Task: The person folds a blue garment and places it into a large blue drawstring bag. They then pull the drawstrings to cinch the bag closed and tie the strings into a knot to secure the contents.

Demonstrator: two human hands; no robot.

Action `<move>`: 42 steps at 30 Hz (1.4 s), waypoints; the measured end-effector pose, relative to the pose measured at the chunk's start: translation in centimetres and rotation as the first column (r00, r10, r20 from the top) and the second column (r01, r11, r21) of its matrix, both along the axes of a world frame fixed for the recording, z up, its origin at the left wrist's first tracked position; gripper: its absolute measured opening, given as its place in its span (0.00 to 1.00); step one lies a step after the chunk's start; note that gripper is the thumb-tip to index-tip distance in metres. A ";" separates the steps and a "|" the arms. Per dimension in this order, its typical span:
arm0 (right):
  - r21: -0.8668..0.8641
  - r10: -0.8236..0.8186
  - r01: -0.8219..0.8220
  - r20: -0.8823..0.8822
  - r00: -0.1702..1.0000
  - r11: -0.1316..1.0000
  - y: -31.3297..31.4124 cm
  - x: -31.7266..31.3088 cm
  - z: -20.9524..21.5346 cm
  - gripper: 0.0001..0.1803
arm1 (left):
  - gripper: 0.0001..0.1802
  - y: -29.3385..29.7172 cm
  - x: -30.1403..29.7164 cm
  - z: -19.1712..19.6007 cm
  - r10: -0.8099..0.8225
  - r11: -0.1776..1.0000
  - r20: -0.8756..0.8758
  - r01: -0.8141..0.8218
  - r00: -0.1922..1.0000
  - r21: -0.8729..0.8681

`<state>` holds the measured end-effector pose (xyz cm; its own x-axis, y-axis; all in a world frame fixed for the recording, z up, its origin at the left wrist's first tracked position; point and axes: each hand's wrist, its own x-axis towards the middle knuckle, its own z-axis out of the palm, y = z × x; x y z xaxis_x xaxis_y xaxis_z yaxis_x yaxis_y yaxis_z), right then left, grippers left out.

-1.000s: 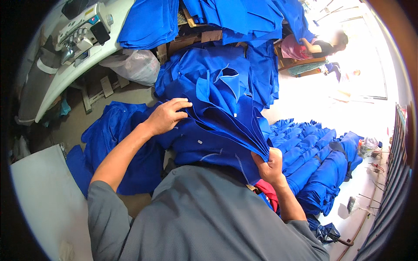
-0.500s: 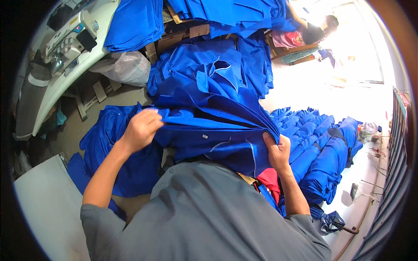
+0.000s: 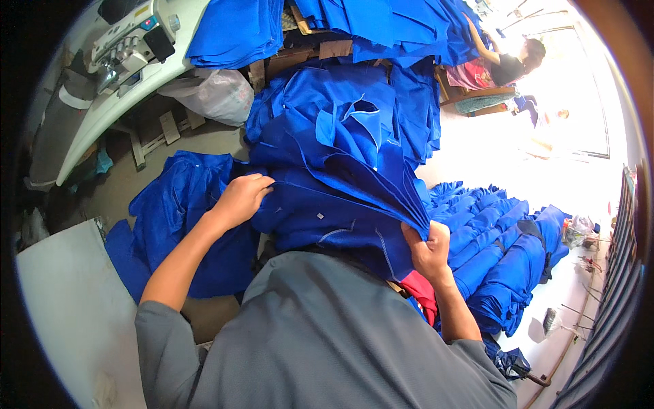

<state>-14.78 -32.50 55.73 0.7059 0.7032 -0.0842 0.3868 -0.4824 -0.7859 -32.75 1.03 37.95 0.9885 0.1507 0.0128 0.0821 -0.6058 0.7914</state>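
Observation:
Several layers of blue fabric pieces (image 3: 327, 201) lie across my lap, the nearest one bearing white stitched lines and a small white tag. My left hand (image 3: 243, 200) pinches the left edge of the top layer. At the right end, my right hand (image 3: 428, 249) is closed round the gathered corners of the stack, thumb on top. Loose layers fan apart between the two hands, and a folded-open piece with a pale edge stands up beyond them. A crumpled blue cloth heap (image 3: 180, 225) lies to the left, below my left forearm.
An overlock sewing machine (image 3: 133, 51) sits on a pale table at the upper left, a plastic bag (image 3: 214, 97) below it. Blue fabric stacks (image 3: 235, 31) line the far side. Tied blue bundles (image 3: 504, 259) lie at right. Another person (image 3: 507, 68) works at far right.
My left hand has drawn the top layer's edge slightly down, so the gap between layers there is narrower. The right hand keeps its hold. The whole view has shifted a little.

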 end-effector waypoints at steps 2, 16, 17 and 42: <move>0.014 0.138 -0.139 0.065 0.988 0.990 0.6 0.1 0.3 0.07 | 0.08 0.6 1.9 -0.8 -0.059 0.993 -0.090 0.068 0.994 0.094; 0.042 0.290 -0.294 0.079 0.954 0.955 0.3 0.1 0.9 0.07 | 0.08 3.6 9.3 -1.6 -0.500 0.856 0.250 0.429 0.829 0.288; 0.030 0.278 -0.281 0.075 0.958 0.959 0.2 0.1 0.9 0.07 | 0.08 3.5 9.0 -2.0 -0.477 0.872 0.244 0.419 0.845 0.253; 0.088 -0.317 0.332 -0.148 0.937 0.939 -0.4 4.2 -1.1 0.11 | 0.19 -1.1 0.1 4.1 0.105 0.994 0.231 -0.094 0.967 -0.060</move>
